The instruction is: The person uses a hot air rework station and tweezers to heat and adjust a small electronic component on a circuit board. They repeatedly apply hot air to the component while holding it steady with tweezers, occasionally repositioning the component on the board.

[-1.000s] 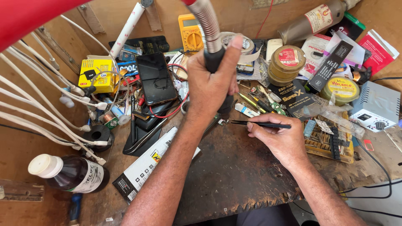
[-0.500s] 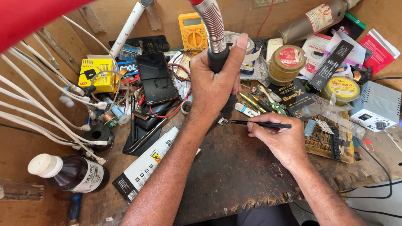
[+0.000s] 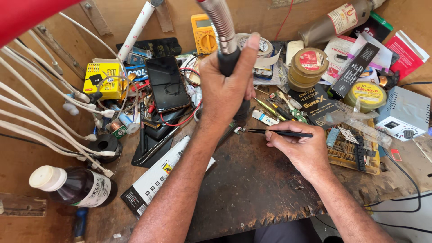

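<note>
My left hand (image 3: 227, 92) grips the black handle of a hot-air wand (image 3: 231, 63) whose ribbed metal hose (image 3: 218, 20) runs up out of view; the nozzle points down at the bench. My right hand (image 3: 297, 146) holds black tweezers (image 3: 279, 133) level, tips pointing left at a small electronic part (image 3: 238, 130) lying on the dark wooden bench (image 3: 252, 184). The part sits just below the wand's nozzle, partly hidden by my left hand.
A black phone (image 3: 167, 83) lies left of my left hand among red wires. A yellow multimeter (image 3: 203, 33), tape roll (image 3: 265, 45), round tins (image 3: 307, 67), a grey power unit (image 3: 405, 112), a dark bottle (image 3: 72, 186), a long box (image 3: 157, 177) and white cables (image 3: 49, 112) crowd the bench.
My left hand with the wand has shifted very slightly; the tweezers and right hand stay in place.
</note>
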